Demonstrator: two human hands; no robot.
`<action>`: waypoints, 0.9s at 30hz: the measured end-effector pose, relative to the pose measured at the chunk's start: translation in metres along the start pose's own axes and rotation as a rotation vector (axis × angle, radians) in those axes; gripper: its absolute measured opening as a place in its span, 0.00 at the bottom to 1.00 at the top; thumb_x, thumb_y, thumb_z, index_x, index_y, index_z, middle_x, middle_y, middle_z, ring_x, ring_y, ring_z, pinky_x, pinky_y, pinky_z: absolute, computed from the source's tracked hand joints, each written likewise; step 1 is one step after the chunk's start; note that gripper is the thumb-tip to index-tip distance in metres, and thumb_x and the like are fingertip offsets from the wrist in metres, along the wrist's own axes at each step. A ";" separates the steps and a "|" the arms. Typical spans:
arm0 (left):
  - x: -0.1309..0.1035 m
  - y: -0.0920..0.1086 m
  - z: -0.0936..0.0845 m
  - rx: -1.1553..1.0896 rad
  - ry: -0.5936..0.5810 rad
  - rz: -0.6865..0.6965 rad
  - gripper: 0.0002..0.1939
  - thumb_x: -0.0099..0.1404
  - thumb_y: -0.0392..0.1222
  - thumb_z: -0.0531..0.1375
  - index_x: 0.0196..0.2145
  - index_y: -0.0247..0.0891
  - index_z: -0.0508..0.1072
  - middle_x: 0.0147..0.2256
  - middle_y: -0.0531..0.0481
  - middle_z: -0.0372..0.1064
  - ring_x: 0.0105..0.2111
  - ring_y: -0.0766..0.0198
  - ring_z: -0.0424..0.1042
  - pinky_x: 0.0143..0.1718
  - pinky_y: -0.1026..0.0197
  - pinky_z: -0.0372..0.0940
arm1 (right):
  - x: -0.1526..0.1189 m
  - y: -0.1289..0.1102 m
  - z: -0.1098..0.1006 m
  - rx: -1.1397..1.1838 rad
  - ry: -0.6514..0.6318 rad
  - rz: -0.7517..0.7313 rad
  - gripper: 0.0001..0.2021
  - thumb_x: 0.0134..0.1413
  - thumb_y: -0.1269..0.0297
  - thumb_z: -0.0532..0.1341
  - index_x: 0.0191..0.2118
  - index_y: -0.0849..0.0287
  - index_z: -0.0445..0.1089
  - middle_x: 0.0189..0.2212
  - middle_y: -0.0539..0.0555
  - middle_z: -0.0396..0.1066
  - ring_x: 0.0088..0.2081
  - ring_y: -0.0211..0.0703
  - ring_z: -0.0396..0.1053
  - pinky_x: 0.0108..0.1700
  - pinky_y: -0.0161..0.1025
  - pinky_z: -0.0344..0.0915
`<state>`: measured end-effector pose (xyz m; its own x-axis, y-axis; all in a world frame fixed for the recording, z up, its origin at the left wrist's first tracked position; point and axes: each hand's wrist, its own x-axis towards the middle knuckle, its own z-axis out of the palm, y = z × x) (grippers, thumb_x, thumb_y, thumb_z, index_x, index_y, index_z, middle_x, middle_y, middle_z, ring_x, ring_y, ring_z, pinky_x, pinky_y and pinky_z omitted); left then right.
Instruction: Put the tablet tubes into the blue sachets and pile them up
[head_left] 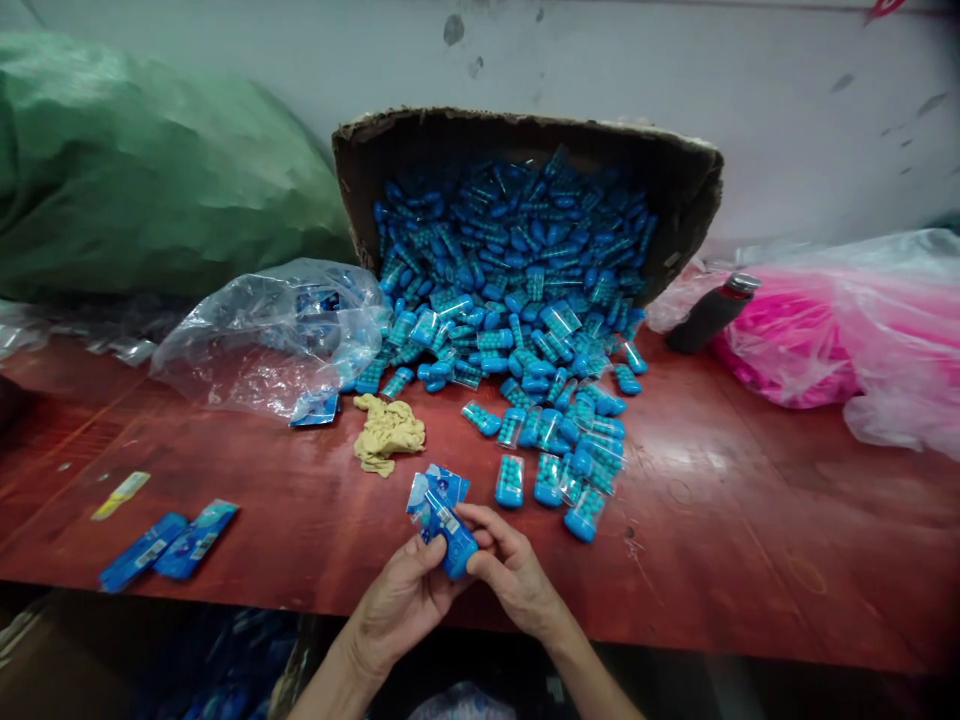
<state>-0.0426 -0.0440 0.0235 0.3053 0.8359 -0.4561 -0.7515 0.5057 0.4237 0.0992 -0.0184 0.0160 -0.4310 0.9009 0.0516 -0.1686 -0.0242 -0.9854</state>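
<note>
In front of me, above the table's near edge, both hands hold a small blue container [457, 548] with a printed wrapper and a white barcode. My left hand [412, 595] grips it from the left, thumb on its face. My right hand [510, 570] pinches its right side near the rounded blue end. Just beyond lie blue printed wrappers [450, 482], partly hidden by the container. To the right are several loose clear containers of teal balls with blue ends [510, 482]. Two wrapped blue packs [196, 540] rest at the left.
A cardboard box [525, 125] on its side spills blue containers onto the red table [720, 540]. Around it are a crumpled yellow cloth-like piece [388, 433], a clear plastic bag [225, 335], a green sack [150, 170], a dark bottle [709, 315] and pink bagged items [795, 340].
</note>
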 end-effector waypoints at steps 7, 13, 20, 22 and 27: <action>0.000 -0.011 0.009 -0.005 0.096 0.082 0.06 0.55 0.38 0.61 0.31 0.33 0.76 0.28 0.47 0.75 0.32 0.63 0.73 0.41 0.60 0.65 | 0.000 0.002 0.000 -0.105 0.024 -0.030 0.14 0.52 0.60 0.59 0.45 0.52 0.68 0.35 0.49 0.68 0.33 0.38 0.65 0.39 0.34 0.63; 0.003 -0.022 0.022 -0.023 0.196 0.141 0.07 0.53 0.41 0.62 0.27 0.34 0.75 0.25 0.50 0.74 0.27 0.65 0.72 0.39 0.60 0.66 | -0.006 0.015 0.007 -0.209 0.161 -0.075 0.12 0.54 0.61 0.56 0.44 0.54 0.69 0.29 0.48 0.69 0.27 0.36 0.64 0.33 0.31 0.62; 0.002 -0.020 0.025 0.020 0.208 0.132 0.09 0.52 0.42 0.63 0.30 0.34 0.75 0.27 0.49 0.74 0.31 0.62 0.73 0.39 0.59 0.66 | -0.006 0.024 0.007 -0.012 0.230 0.084 0.13 0.54 0.57 0.55 0.43 0.55 0.68 0.29 0.50 0.69 0.31 0.39 0.66 0.34 0.34 0.63; 0.001 -0.021 0.021 0.032 0.205 0.129 0.08 0.52 0.41 0.63 0.30 0.34 0.75 0.27 0.48 0.74 0.32 0.61 0.73 0.38 0.59 0.66 | -0.005 0.023 0.006 0.052 0.141 0.137 0.15 0.52 0.58 0.57 0.46 0.54 0.67 0.30 0.49 0.68 0.31 0.38 0.65 0.35 0.34 0.63; -0.001 -0.018 0.011 0.086 0.259 0.132 0.10 0.52 0.41 0.63 0.30 0.32 0.75 0.26 0.46 0.74 0.32 0.59 0.73 0.37 0.59 0.66 | -0.003 0.014 0.015 -0.067 0.022 0.245 0.21 0.50 0.67 0.58 0.52 0.52 0.62 0.23 0.45 0.64 0.25 0.35 0.62 0.31 0.33 0.62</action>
<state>-0.0230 -0.0515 0.0253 0.0410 0.8190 -0.5723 -0.7188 0.4220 0.5524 0.0844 -0.0280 0.0045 -0.4320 0.8811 -0.1924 -0.0023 -0.2144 -0.9767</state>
